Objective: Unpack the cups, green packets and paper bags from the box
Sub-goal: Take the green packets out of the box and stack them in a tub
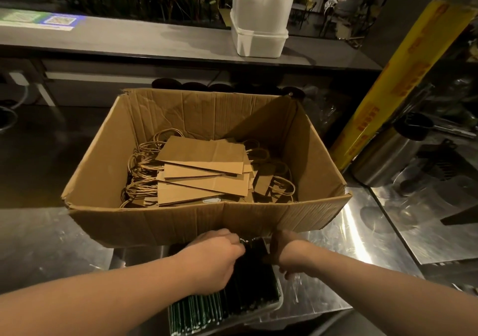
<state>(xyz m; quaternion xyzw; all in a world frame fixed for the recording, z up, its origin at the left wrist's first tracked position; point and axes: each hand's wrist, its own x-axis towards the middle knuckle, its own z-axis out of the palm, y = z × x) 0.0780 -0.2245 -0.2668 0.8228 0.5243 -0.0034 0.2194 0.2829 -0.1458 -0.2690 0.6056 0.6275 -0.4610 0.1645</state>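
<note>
An open cardboard box (181,222) stands on the steel counter. Inside lie several flat brown paper bags (207,170) with twine handles, stacked loosely. In front of the box, near the counter's edge, a bundle of dark green packets (232,302) lies in clear wrapping. My left hand (214,255) grips the bundle's far end from the left. My right hand (289,253) holds the same end from the right. No cups are visible in the box.
A white stack of containers (261,17) stands on the raised shelf behind the box. A long yellow roll box (393,84) leans at the right, beside a steel canister (385,154). Dark round lids (194,85) sit behind the box.
</note>
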